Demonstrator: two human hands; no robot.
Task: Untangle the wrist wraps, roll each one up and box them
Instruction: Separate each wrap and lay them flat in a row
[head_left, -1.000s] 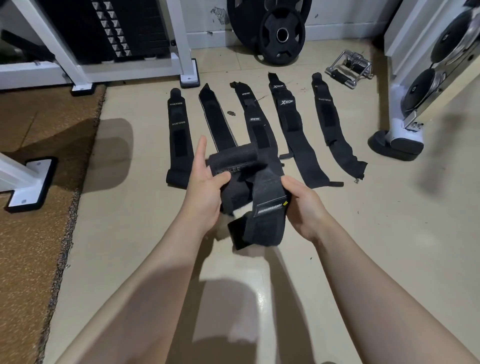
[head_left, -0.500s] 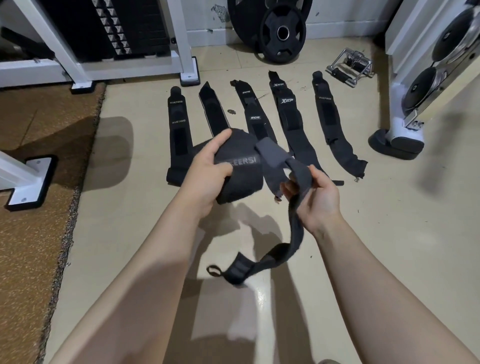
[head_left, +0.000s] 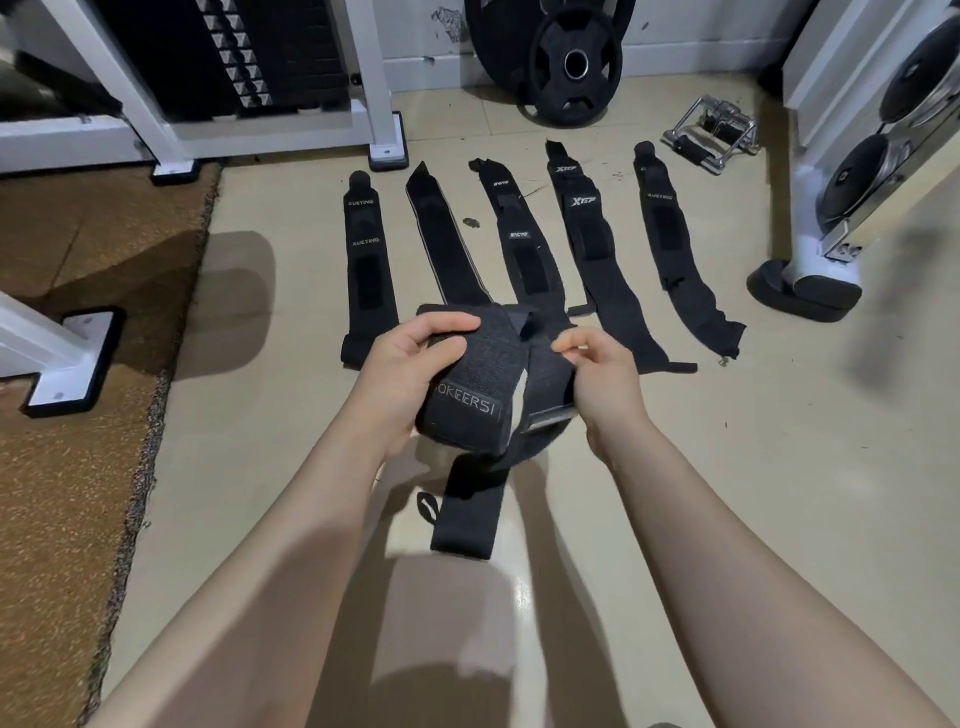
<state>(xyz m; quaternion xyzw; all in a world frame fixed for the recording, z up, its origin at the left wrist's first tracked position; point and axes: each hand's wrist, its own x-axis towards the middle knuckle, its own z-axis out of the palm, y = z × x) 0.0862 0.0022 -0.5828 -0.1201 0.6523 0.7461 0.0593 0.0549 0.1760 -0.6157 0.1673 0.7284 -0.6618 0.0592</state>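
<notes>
Five black wrist wraps lie flat on the pale floor (head_left: 779, 467), side by side in a fan: the leftmost wrap (head_left: 366, 260), the second wrap (head_left: 444, 244), the middle wrap (head_left: 522, 239), the fourth wrap (head_left: 587, 228) and the rightmost wrap (head_left: 675, 249). A sixth, the held wrap (head_left: 475, 395), is up in the air in front of them, between both hands. The left hand (head_left: 410, 374) grips its partly rolled bundle, fingers curled over the top edge and thumb beneath. The right hand (head_left: 597, 374) pinches a band of the same wrap just beside the bundle, fingertips bent narrow on the cloth. A loose tail (head_left: 467, 519) of that wrap hangs down below the hands, with a small thumb loop (head_left: 427, 509) at its left side. No box shows in this view. Beyond the row, a weight plate (head_left: 571, 62) leans against the wall, a metal handle (head_left: 711, 132) lies on the floor, and a brown mat (head_left: 62, 441) covers the left.
</notes>
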